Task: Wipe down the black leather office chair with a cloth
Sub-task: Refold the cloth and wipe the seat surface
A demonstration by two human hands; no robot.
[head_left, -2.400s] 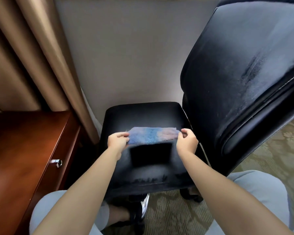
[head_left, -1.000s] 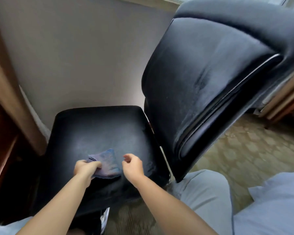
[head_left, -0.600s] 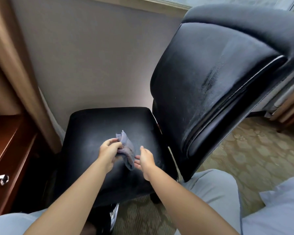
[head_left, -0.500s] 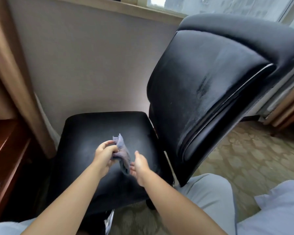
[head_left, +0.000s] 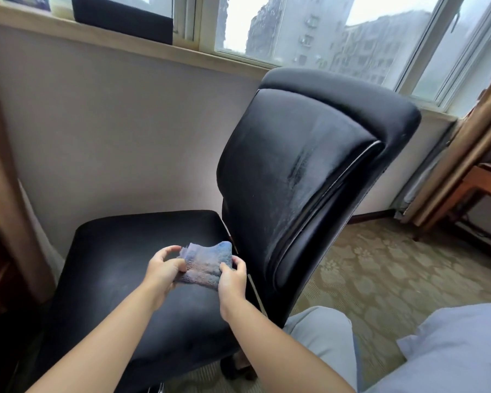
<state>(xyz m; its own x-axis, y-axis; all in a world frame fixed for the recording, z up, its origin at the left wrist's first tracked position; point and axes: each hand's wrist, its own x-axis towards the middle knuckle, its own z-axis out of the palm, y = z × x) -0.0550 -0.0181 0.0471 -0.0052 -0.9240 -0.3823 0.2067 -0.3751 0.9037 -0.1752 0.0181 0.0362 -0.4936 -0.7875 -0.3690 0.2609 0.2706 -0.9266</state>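
A black leather office chair stands before me, its seat [head_left: 119,256] low at centre left and its tall backrest [head_left: 295,171] rising to the right, dusty grey in patches. A small folded blue-grey cloth [head_left: 207,262] is held just above the seat near the backrest's base. My left hand [head_left: 165,269] pinches its left edge with thumb and fingers. My right hand [head_left: 233,275] grips its right edge. Both forearms reach in from the bottom of the view.
A pale wall and a window sill [head_left: 153,49] run behind the chair. A brown curtain [head_left: 0,194] hangs at the left beside dark wooden furniture. Patterned carpet [head_left: 380,279] lies to the right, with a wooden table [head_left: 476,188] at the far right. My grey-clad knees fill the bottom right.
The cloth, spread wide between both hands earlier, has been folded into a small pad. My right hand has taken hold of it again. The view has tilted up to show the window.
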